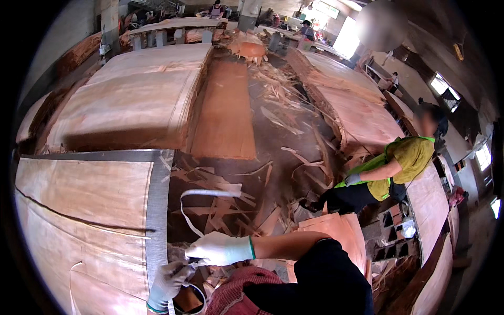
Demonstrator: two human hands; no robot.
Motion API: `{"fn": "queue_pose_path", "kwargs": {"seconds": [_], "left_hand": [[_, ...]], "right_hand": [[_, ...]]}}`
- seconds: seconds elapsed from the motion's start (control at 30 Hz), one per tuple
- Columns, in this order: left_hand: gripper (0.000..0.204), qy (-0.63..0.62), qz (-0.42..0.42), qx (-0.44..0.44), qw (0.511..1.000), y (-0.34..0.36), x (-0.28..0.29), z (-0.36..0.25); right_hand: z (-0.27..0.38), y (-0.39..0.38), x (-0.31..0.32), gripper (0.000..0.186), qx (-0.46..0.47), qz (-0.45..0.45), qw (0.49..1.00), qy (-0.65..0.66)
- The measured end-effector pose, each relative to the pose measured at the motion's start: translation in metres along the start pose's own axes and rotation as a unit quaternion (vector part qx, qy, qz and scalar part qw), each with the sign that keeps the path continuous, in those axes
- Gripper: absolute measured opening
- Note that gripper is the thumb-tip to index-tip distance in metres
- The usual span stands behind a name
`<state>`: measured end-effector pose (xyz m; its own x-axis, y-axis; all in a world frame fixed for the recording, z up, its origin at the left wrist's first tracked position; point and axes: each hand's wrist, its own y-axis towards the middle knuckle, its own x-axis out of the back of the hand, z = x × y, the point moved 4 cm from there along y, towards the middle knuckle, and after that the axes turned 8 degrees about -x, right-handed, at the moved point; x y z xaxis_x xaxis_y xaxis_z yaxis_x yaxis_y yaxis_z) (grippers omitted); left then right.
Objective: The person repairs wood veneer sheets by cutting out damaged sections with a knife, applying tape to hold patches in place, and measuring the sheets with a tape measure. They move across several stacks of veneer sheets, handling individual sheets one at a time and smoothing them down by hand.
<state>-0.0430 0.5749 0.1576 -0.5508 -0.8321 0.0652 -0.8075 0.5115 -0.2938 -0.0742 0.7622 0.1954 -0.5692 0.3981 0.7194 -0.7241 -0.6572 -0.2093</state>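
Note:
My right hand (218, 249), in a white glove with a green cuff, is closed on a thin white strip (210, 193). The strip rises from it, bends and ends in the air to the right, over the littered floor. My left hand (170, 280), in a greyer glove, meets the right one with its fingers pinched together, apparently on the same strip; the exact grip is too small to make out. Just below the hands is a round white-rimmed thing (203, 299) with brown inside. Left of them, a wood veneer sheet (89, 191) lies on a grey-edged table (160, 202).
A stack of veneer sheets (131, 89) stands ahead on the left, another (357, 107) on the right. A long brown board (226, 110) lies between them, among veneer scraps (278, 89). At right, a co-worker (404, 163) wears a yellow-green top. Hollow blocks (388, 226) are nearby.

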Motion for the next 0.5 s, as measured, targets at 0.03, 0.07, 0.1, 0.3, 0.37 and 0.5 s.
{"fn": "queue_pose_path", "kwargs": {"seconds": [0.03, 0.07, 0.1, 0.3, 0.37, 0.5], "left_hand": [[0.017, -0.034, 0.002, -0.013, 0.999, -0.005, -0.008, 0.001], [0.018, -0.067, -0.002, -0.025, 0.997, -0.013, -0.011, 0.003], [0.015, 0.102, 0.001, -0.112, 0.988, -0.016, -0.007, 0.019], [0.02, -0.013, -0.268, -0.084, 0.96, -0.043, 0.033, 0.008], [0.056, -0.204, -0.155, -0.146, 0.956, -0.038, 0.006, 0.003], [0.045, -0.034, -0.245, -0.17, 0.954, -0.036, -0.006, 0.007]], "right_hand": [[-0.01, 0.005, -0.019, 0.028, 0.034, -0.003, 0.999, -0.021], [-0.017, 0.01, -0.033, 0.025, 0.074, -0.003, 0.996, -0.042], [-0.016, 0.011, -0.037, 0.024, 0.104, -0.024, 0.994, -0.038], [-0.043, 0.025, -0.007, 0.024, -0.039, -0.154, 0.973, 0.167], [-0.042, 0.023, -0.008, 0.011, -0.026, -0.179, 0.94, 0.29], [-0.011, 0.032, -0.045, 0.012, -0.022, -0.073, 0.969, 0.235]]}}
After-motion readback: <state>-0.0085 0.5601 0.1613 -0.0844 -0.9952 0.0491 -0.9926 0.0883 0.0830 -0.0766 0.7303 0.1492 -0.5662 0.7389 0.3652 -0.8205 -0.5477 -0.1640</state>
